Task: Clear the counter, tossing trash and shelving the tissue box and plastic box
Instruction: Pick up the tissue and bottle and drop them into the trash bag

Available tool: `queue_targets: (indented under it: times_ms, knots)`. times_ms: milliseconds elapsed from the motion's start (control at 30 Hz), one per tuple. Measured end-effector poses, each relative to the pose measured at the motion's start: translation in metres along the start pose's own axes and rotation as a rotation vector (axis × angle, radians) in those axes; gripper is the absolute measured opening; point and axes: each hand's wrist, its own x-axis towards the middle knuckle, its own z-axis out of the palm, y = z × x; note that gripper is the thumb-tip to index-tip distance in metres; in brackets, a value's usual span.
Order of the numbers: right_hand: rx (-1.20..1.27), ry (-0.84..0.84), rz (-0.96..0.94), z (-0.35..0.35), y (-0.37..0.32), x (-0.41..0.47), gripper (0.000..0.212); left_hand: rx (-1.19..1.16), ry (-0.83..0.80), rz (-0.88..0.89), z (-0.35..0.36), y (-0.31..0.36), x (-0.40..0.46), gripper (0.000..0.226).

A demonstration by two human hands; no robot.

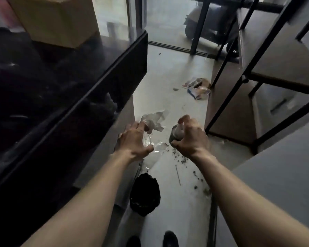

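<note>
My left hand (134, 139) grips a clear plastic cup (147, 139) together with crumpled clear wrapping (154, 119) that sticks out past the fingers. My right hand (190, 138) holds a small grey cup-like container (176, 133), fingers curled over its top. Both hands hang over the pale floor, above and beyond a black trash bag (144, 195) that sits open on the floor near my feet. The dark counter (89, 97) runs along my left side.
A cardboard box (57, 20) stands on the counter at far left. Black metal shelving (268, 73) lines the right. Loose packets and wrappers (197, 87) lie on the floor by the shelf foot, with crumbs (182, 157) scattered under my right hand.
</note>
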Motion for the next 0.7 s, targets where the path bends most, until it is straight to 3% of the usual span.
queue_targets:
  times_ms: [233,700]
  knots:
    - [0.003,-0.167,0.024,0.1,0.076,0.001,0.058,0.015,-0.042,-0.201,0.104,-0.047,-0.004,0.057]
    - [-0.068,-0.406,-0.033,0.35,0.203,-0.034,0.053,-0.033,-0.276,-0.464,0.369,-0.161,-0.035,0.054]
